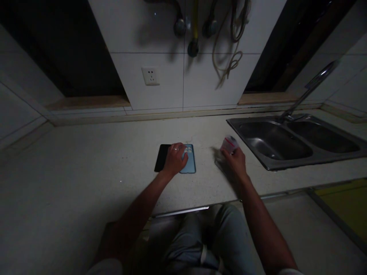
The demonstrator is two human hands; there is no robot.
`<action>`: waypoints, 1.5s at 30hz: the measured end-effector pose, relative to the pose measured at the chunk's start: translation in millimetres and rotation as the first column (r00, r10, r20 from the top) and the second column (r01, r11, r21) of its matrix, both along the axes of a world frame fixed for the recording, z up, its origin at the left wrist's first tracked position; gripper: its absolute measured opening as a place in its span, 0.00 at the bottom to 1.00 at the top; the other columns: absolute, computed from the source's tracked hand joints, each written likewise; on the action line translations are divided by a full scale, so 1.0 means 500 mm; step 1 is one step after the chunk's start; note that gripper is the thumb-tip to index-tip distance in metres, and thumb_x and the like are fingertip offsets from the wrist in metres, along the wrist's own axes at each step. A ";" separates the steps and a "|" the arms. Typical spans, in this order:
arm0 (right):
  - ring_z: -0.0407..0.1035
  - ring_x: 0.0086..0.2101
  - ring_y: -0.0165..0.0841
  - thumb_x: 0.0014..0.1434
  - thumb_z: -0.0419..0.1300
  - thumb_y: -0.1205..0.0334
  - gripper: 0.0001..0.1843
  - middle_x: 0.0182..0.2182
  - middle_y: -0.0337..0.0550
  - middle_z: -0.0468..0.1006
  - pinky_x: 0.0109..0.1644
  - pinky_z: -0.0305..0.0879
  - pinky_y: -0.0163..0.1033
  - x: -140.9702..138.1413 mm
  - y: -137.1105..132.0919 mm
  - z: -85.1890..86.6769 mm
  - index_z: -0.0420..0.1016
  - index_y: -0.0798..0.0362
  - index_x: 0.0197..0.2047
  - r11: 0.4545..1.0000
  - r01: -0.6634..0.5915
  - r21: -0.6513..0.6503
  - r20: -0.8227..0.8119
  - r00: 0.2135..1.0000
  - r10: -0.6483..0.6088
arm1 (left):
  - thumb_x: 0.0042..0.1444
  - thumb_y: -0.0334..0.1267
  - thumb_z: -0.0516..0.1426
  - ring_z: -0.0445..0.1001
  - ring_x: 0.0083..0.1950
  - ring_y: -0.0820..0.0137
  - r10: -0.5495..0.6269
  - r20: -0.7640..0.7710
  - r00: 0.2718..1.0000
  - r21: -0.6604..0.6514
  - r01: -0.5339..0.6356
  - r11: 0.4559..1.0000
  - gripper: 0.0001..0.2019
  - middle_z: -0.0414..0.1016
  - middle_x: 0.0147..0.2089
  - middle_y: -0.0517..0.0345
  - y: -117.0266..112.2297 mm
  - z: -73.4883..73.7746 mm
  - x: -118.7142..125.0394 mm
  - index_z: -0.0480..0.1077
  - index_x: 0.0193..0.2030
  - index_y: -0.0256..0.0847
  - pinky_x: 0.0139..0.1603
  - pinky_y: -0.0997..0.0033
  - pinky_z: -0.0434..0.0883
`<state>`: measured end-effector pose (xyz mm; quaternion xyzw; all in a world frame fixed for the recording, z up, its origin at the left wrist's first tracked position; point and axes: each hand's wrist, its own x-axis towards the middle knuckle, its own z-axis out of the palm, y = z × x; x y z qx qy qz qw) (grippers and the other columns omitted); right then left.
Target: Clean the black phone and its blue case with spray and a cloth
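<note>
My left hand [174,158], with a ring on one finger, rests over a black phone [161,157] and a light blue phone case [189,165] lying side by side on the counter. Its fingers are bent, and the thumb stands apart from them above the case, with nothing visible between. The case has several round camera holes near its far edge. To the right, my right hand [236,162] pinches a small clear zip bag [229,143] with a red stripe, raised over the counter. Whatever may be inside the bag is not clear. Beneath this hand, a faint see-through edge shows on the counter.
The pale counter [86,164] runs along a tiled wall with a socket [150,76], pipe ends and a hanging cable [229,68]. At right is a steel double sink [265,162] with a tall tap [308,89]. The counter's front edge is close to my legs.
</note>
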<state>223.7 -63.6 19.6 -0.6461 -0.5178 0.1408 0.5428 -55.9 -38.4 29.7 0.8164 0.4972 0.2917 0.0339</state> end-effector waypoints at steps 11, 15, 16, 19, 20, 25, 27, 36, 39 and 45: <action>0.76 0.36 0.38 0.36 0.76 0.50 0.34 0.35 0.42 0.82 0.41 0.76 0.45 -0.107 0.027 0.032 0.76 0.53 0.46 0.963 -0.249 0.106 -0.650 0.716 0.257 | 0.62 0.48 0.54 0.75 0.46 0.65 -0.110 0.479 0.871 -0.224 0.243 0.944 0.29 0.72 0.58 0.43 -0.021 -0.016 0.026 0.58 0.67 0.39 0.52 0.60 0.72; 0.77 0.35 0.40 0.33 0.78 0.46 0.32 0.35 0.44 0.82 0.39 0.76 0.44 -0.168 0.025 0.027 0.75 0.53 0.39 0.899 -0.429 0.089 -0.728 0.588 0.353 | 0.60 0.59 0.53 0.75 0.33 0.70 -0.008 0.730 0.683 -0.401 0.438 0.805 0.38 0.76 0.44 0.50 -0.017 -0.027 0.035 0.52 0.71 0.41 0.33 0.69 0.71; 0.76 0.35 0.40 0.33 0.78 0.47 0.32 0.35 0.44 0.82 0.39 0.76 0.44 -0.178 0.023 0.025 0.75 0.52 0.39 0.888 -0.453 0.087 -0.733 0.574 0.364 | 0.60 0.61 0.53 0.73 0.28 0.72 0.019 0.761 0.649 -0.433 0.485 0.760 0.39 0.75 0.37 0.55 -0.015 -0.028 0.037 0.52 0.71 0.40 0.28 0.72 0.69; 0.76 0.34 0.37 0.33 0.78 0.47 0.31 0.34 0.42 0.82 0.40 0.75 0.43 -0.186 0.018 0.018 0.75 0.52 0.39 0.881 -0.467 0.083 -0.758 0.544 0.359 | 0.57 0.63 0.55 0.68 0.21 0.74 0.062 0.813 0.579 -0.475 0.598 0.646 0.43 0.69 0.27 0.64 -0.013 -0.026 0.042 0.50 0.70 0.37 0.22 0.74 0.65; 0.76 0.33 0.37 0.34 0.78 0.47 0.30 0.34 0.42 0.82 0.39 0.75 0.43 -0.184 0.018 0.017 0.75 0.52 0.38 0.883 -0.462 0.078 -0.766 0.539 0.350 | 0.56 0.63 0.56 0.69 0.21 0.73 0.067 0.821 0.567 -0.484 0.628 0.609 0.44 0.69 0.27 0.64 -0.013 -0.023 0.043 0.48 0.70 0.36 0.21 0.74 0.65; 0.73 0.28 0.34 0.39 0.75 0.44 0.26 0.29 0.41 0.79 0.34 0.72 0.39 -0.169 0.017 0.012 0.75 0.53 0.34 0.891 -0.450 0.057 -0.783 0.533 0.320 | 0.57 0.59 0.58 0.72 0.23 0.72 0.088 0.820 0.565 -0.549 0.735 0.398 0.41 0.68 0.29 0.65 -0.030 -0.005 0.043 0.47 0.69 0.39 0.21 0.74 0.67; 0.71 0.27 0.33 0.41 0.73 0.44 0.25 0.28 0.40 0.78 0.33 0.71 0.38 -0.169 0.015 0.012 0.74 0.53 0.34 0.890 -0.452 0.063 -0.800 0.510 0.316 | 0.58 0.56 0.58 0.72 0.23 0.73 0.105 0.828 0.551 -0.550 0.759 0.349 0.39 0.68 0.29 0.66 -0.038 -0.002 0.043 0.48 0.69 0.40 0.22 0.74 0.67; 0.70 0.26 0.33 0.43 0.72 0.45 0.22 0.26 0.39 0.76 0.31 0.70 0.39 -0.167 0.010 0.009 0.74 0.53 0.33 0.863 -0.501 0.063 -0.810 0.479 0.337 | 0.56 0.46 0.62 0.70 0.28 0.73 0.160 0.877 0.453 -0.480 0.830 0.284 0.40 0.70 0.31 0.63 -0.041 -0.006 0.039 0.49 0.71 0.43 0.27 0.74 0.66; 0.70 0.26 0.33 0.42 0.74 0.45 0.22 0.25 0.40 0.77 0.31 0.71 0.38 -0.165 0.008 0.004 0.75 0.53 0.31 0.860 -0.503 0.088 -0.813 0.463 0.354 | 0.55 0.46 0.63 0.71 0.29 0.73 0.165 0.880 0.445 -0.474 0.842 0.258 0.41 0.71 0.31 0.62 -0.040 -0.003 0.032 0.50 0.71 0.43 0.29 0.74 0.66; 0.71 0.25 0.31 0.42 0.77 0.50 0.19 0.25 0.39 0.79 0.28 0.73 0.35 -0.163 0.009 -0.006 0.77 0.53 0.30 0.843 -0.513 0.161 -0.862 0.342 0.373 | 0.54 0.42 0.64 0.71 0.30 0.71 0.189 0.888 0.419 -0.453 0.866 0.210 0.44 0.72 0.31 0.60 -0.040 -0.002 0.025 0.48 0.74 0.41 0.30 0.72 0.66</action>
